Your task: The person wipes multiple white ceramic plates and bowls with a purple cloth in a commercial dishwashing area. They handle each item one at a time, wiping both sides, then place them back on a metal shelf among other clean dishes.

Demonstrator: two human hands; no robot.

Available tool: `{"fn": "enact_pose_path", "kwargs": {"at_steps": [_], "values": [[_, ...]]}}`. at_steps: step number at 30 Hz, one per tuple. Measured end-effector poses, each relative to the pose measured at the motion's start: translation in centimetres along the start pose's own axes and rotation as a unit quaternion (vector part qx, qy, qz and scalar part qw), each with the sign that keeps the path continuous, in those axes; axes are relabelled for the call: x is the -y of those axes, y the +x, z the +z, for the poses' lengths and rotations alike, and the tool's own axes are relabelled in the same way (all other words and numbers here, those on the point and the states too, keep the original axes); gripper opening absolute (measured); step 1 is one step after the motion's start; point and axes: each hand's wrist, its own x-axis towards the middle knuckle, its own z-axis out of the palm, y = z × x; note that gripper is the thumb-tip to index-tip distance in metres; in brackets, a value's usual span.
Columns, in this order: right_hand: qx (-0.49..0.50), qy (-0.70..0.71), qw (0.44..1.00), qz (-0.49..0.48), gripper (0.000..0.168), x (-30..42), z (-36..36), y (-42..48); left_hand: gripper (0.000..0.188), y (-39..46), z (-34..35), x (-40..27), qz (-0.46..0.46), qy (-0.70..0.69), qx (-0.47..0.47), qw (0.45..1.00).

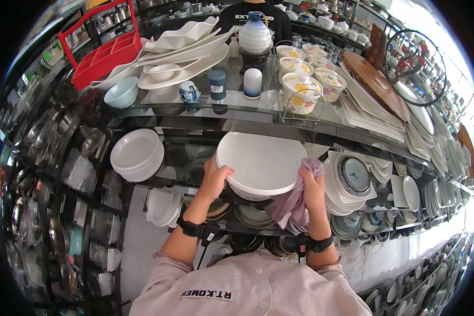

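Note:
A large white plate point(262, 164) is partly under the upper glass shelf, its near rim towards me. My left hand point(217, 177) grips its left rim, thumb on top. At the right rim, my right hand point(313, 185) holds a mauve cloth point(294, 199) against the plate. Beneath the plate, another white dish point(247, 193) shows only in part. A stack of white oval plates point(137, 152) sits to the left on the same shelf. Close to my right hand lie stacked white dishes, with a grey patterned plate point(353, 175) on top.
The upper glass shelf point(229, 112) holds a blue candle point(217, 85), a blue-white vase point(255, 35), floral lidded cups point(300, 89) in a wire rack and a red divided carrier point(106, 55). Lower shelves carry more dishes. A person in black point(276, 23) is behind the shelf.

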Motion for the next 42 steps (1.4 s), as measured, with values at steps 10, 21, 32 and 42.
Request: {"fn": "enact_pose_path", "kwargs": {"at_steps": [10,21,32,42], "values": [[0.032,-0.088,0.995,0.031,0.032,-1.8,-0.6,3.4,0.079,2.1,-0.3,4.5,0.002,0.126,-0.039,0.991],[0.045,-0.204,0.977,0.042,0.037,-0.9,-0.5,5.5,0.083,3.9,-1.0,5.3,0.001,0.114,-0.027,0.993],[0.058,-0.322,0.942,0.078,0.039,1.1,-0.7,6.1,0.086,3.0,-0.2,4.2,-0.003,0.185,-0.030,0.982],[0.047,-0.184,0.977,0.099,0.045,-3.9,-2.7,6.8,0.079,3.0,0.6,6.3,0.040,0.088,-0.064,0.993]]}}
